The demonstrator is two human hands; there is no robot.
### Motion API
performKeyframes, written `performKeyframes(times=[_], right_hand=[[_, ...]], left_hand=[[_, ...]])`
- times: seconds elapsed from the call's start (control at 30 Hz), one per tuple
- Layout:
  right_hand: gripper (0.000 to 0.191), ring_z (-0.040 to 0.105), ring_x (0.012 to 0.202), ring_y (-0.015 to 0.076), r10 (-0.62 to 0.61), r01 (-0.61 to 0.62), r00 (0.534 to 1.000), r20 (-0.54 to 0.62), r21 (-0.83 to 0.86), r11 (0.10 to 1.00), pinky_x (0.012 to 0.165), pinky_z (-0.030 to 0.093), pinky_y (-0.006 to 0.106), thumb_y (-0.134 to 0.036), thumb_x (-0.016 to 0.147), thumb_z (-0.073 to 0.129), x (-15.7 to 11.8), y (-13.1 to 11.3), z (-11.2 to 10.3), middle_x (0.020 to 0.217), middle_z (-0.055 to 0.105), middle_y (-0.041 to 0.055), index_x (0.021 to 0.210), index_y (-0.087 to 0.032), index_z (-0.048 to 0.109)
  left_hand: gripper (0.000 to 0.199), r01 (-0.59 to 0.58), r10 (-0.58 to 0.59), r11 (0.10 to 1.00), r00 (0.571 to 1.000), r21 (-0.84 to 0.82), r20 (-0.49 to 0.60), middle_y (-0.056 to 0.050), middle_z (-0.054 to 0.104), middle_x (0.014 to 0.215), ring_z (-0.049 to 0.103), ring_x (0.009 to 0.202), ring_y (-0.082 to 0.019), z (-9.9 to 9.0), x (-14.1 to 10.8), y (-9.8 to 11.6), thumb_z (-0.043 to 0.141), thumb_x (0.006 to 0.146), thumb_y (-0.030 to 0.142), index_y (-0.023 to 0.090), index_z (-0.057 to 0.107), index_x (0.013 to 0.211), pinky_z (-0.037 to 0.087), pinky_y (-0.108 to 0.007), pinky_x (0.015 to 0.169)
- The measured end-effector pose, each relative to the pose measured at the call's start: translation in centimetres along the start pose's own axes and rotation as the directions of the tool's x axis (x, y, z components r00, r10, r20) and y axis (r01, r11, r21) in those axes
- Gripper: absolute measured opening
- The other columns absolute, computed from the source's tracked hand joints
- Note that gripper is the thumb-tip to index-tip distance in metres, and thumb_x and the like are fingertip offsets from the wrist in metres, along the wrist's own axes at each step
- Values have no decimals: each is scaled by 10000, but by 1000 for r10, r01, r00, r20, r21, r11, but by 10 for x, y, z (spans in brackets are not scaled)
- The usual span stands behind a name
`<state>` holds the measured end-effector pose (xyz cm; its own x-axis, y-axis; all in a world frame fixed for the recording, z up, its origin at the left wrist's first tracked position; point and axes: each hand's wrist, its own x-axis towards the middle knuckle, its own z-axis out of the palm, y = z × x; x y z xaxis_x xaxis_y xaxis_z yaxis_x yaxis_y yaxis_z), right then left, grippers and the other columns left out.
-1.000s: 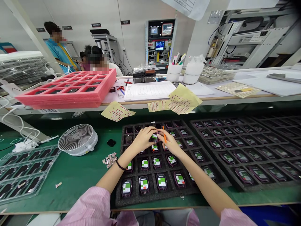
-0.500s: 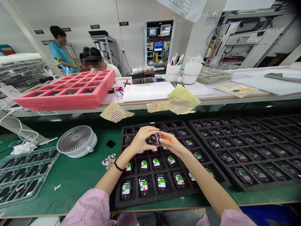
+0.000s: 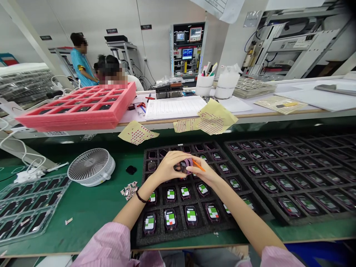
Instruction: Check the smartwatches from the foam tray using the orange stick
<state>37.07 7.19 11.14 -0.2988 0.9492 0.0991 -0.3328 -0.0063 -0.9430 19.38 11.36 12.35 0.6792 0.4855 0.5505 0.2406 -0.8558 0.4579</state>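
Above the black foam tray (image 3: pixel 182 237), my left hand (image 3: pixel 167 165) is closed around a purple smartwatch case (image 3: pixel 188 163), thumb below and fingers over the top. My right hand (image 3: pixel 208 174) pinches the same case from the right side. A thin orange stick (image 3: pixel 199 166) also sits in the right hand, slanting down to the right. Fingers cover part of the case, so its face is only partly visible. Under both hands, the tray's compartments hold several watches, many with lit green and white screens, such as the watch (image 3: pixel 191 215) in the front row.
A second foam tray (image 3: pixel 268 207) of watches lies to the right. On the left are a white fan (image 3: pixel 91 167), a black watch-shaped part (image 3: pixel 131 170), small paper scraps (image 3: pixel 129 190) and a clear plastic tray (image 3: pixel 50 218). A shelf behind bears a pink foam tray (image 3: pixel 75 120). Two people are beyond.
The watch case has turned slightly in my fingers, and both hands have shifted only a little. In the background, the person in blue has moved to the right.
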Motion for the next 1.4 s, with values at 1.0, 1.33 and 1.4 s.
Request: performKeyframes(times=[1.0, 1.33, 1.4], right_hand=[[514, 663, 503, 199, -433, 364, 806, -403, -240, 900, 540, 554, 353, -566, 889, 438, -4, -6, -10, 581, 686, 57, 659, -181, 689], [501, 673, 520, 178, -552, 450, 771, -317, -341, 825, 544, 552, 322, -485, 940, 395, -6, 0, -11, 608, 702, 41, 679, -181, 696], [504, 671, 517, 174, -574, 464, 758, -310, -362, 809, 545, 549, 321, -475, 947, 383, -5, 2, -12, 609, 702, 39, 676, -182, 691]], left_hand=[[552, 245, -243, 969, 964, 11, -104, -77, 664, 1151, 649, 1002, -225, 5, -5, -20, 722, 718, 257, 212, 552, 1241, 521, -352, 879], [538, 198, -193, 980, 973, 24, -130, -80, 682, 1122, 657, 999, -215, 6, -6, -20, 745, 693, 201, 173, 572, 1202, 519, -341, 904], [529, 189, -184, 982, 972, 21, -147, -83, 683, 1120, 657, 1000, -215, 8, -6, -20, 745, 693, 201, 167, 578, 1193, 517, -340, 905]])
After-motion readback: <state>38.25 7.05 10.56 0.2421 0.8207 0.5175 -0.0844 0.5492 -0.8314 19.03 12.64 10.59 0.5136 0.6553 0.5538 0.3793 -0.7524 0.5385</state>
